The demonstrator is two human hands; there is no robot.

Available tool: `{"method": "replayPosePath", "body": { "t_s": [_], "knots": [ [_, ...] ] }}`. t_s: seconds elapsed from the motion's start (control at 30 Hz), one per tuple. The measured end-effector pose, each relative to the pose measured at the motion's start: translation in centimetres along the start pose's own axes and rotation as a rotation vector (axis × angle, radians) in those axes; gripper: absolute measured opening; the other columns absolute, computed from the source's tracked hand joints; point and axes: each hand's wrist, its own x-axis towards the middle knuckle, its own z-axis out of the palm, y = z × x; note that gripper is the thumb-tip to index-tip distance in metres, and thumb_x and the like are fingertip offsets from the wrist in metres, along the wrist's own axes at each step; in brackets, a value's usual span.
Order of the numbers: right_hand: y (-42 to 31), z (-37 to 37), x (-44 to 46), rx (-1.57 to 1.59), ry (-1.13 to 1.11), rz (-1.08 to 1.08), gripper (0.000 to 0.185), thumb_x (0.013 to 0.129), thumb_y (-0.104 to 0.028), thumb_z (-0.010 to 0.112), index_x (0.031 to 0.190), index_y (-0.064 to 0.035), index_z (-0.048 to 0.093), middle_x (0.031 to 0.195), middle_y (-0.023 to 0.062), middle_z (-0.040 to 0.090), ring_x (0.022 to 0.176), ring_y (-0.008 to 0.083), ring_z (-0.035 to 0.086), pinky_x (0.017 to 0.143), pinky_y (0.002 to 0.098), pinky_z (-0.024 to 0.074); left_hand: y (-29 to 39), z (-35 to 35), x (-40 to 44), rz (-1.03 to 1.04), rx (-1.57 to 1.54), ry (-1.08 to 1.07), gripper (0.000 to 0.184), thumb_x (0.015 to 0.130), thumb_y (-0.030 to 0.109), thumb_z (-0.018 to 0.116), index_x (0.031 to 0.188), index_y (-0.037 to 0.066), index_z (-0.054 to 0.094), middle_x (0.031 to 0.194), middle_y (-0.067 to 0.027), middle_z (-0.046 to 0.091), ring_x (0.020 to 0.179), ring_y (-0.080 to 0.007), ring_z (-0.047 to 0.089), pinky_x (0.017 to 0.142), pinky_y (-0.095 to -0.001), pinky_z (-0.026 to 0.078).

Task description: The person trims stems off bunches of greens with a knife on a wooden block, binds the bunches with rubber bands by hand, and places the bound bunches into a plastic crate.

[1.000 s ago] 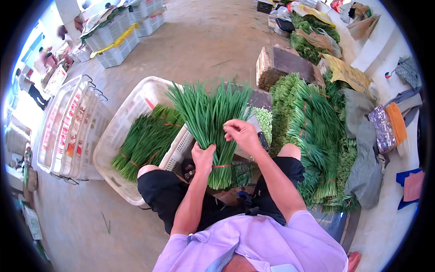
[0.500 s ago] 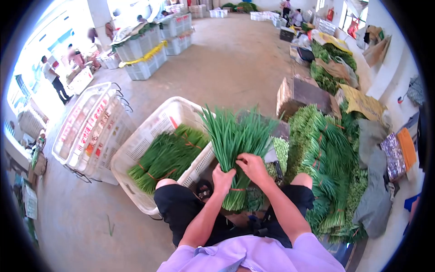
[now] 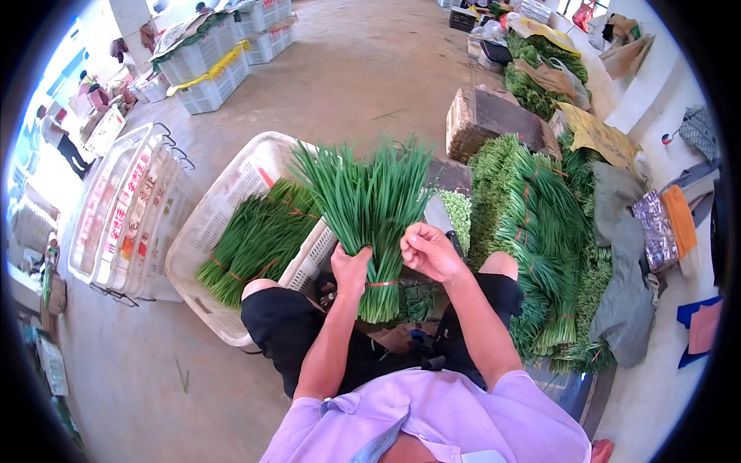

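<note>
At the left of the frame, stacked crates (image 3: 127, 220) are seen beside a white basket (image 3: 224, 176), in which banded greens (image 3: 251, 239) are laid. The right side is filled by heaped greens (image 3: 544, 224), with a box (image 3: 494, 122) above them. At centre, a green bundle (image 3: 367, 197) is held, its long axis near vertical, fanned tips pointed up, banded ends down. It is gripped by the left hand (image 3: 351, 268); the right hand (image 3: 432, 252) is curled just beside, any pinch being impossible to tell.

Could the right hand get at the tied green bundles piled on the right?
Probably yes: the right hand looks free, and the green bundles lie uncovered just past the right knee.
</note>
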Motion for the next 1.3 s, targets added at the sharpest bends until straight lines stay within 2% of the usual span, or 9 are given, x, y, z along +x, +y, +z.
{"method": "replayPosePath", "body": {
  "t_s": [0.1,0.17,0.37,0.53,0.6,0.7,0.73,1.17,1.3],
  "knots": [
    [-1.5,-0.9,-1.5,-0.052,-0.214,0.064,0.013,0.096,-0.016,0.067,0.098,-0.0041,0.064,0.090,0.0058,0.071,0.070,0.0113,0.067,0.062,0.0231,0.0566,0.3,-0.1,0.0,-0.024,-0.008,0.001,0.030,0.076,-0.005,0.069,0.105,-0.004,0.064,0.099,-0.0074,0.071,0.085,-0.0137,0.067,0.082,-0.0277,0.052],
    [-2.8,0.0,-2.2,-0.649,-0.396,0.429,0.012,0.095,-0.014,0.067,0.099,-0.0025,0.065,0.091,0.0077,0.071,0.068,0.0111,0.067,0.060,0.0237,0.0563,0.1,-0.1,0.2,-0.018,-0.008,-0.007,0.031,0.076,-0.005,0.069,0.106,-0.004,0.063,0.099,-0.0070,0.071,0.085,-0.0135,0.066,0.082,-0.0276,0.052],
    [-2.4,0.1,0.4,-0.897,0.136,0.402,0.030,0.085,-0.028,0.078,0.093,-0.0008,0.068,0.073,0.0025,0.068,0.067,0.0108,0.065,0.064,0.0262,0.0531,-0.6,-0.5,0.6,-0.054,-0.052,-0.027,0.031,0.076,-0.003,0.069,0.107,-0.004,0.063,0.099,-0.0063,0.070,0.085,-0.0135,0.065,0.079,-0.0278,0.052],
    [3.2,-2.0,3.9,-1.405,0.582,-0.248,0.069,0.082,-0.040,0.079,0.126,0.0056,0.052,0.102,0.0200,0.068,0.093,0.0291,0.067,0.084,0.0383,0.0522,0.4,0.1,0.2,-0.100,-0.078,-0.072,0.027,0.086,-0.003,0.067,0.113,0.001,0.064,0.108,-0.0047,0.068,0.095,-0.0129,0.064,0.087,-0.0277,0.049],
    [1.6,4.0,2.9,-1.337,0.666,-0.178,0.082,0.082,-0.033,0.078,0.142,0.0034,0.035,0.128,0.0257,0.059,0.119,0.0377,0.058,0.103,0.0432,0.0432,-0.1,0.1,0.0,-0.089,-0.053,-0.074,0.027,0.086,-0.002,0.067,0.113,0.001,0.064,0.108,-0.0044,0.068,0.095,-0.0130,0.064,0.087,-0.0279,0.049],
    [4.0,-1.8,5.0,-1.145,0.633,-0.390,0.071,0.082,-0.020,0.076,0.138,0.0032,0.040,0.126,0.0220,0.060,0.118,0.0341,0.059,0.102,0.0404,0.0442,0.0,0.0,0.4,-0.052,-0.090,-0.027,0.026,0.087,0.002,0.068,0.113,0.002,0.064,0.107,-0.0034,0.068,0.094,-0.0129,0.063,0.086,-0.0289,0.049],
    [4.2,-2.2,5.3,-0.922,0.578,-0.445,0.066,0.073,0.000,0.077,0.130,0.0019,0.043,0.118,0.0201,0.060,0.112,0.0349,0.060,0.101,0.0407,0.0443,0.2,-0.2,0.5,-0.051,-0.128,-0.004,0.025,0.087,0.003,0.068,0.113,0.002,0.064,0.107,-0.0035,0.069,0.094,-0.0130,0.063,0.086,-0.0292,0.049],
    [2.1,-1.7,4.4,-1.013,0.633,-0.340,0.078,0.079,-0.023,0.079,0.139,0.0013,0.036,0.119,0.0237,0.060,0.113,0.0347,0.060,0.101,0.0414,0.0451,-0.2,0.1,0.0,-0.023,-0.114,0.033,0.024,0.088,0.003,0.068,0.111,0.003,0.066,0.106,-0.0021,0.069,0.091,-0.0109,0.063,0.084,-0.0269,0.049],
    [-0.7,1.0,3.6,-1.484,0.829,-0.690,0.069,0.082,-0.018,0.078,0.137,-0.0008,0.041,0.116,0.0238,0.060,0.105,0.0369,0.062,0.089,0.0439,0.0494,-0.3,-0.2,0.2,-0.021,-0.049,0.060,0.022,0.088,0.003,0.069,0.110,0.003,0.067,0.105,-0.0017,0.069,0.091,-0.0097,0.062,0.082,-0.0257,0.048]
  ]
}}
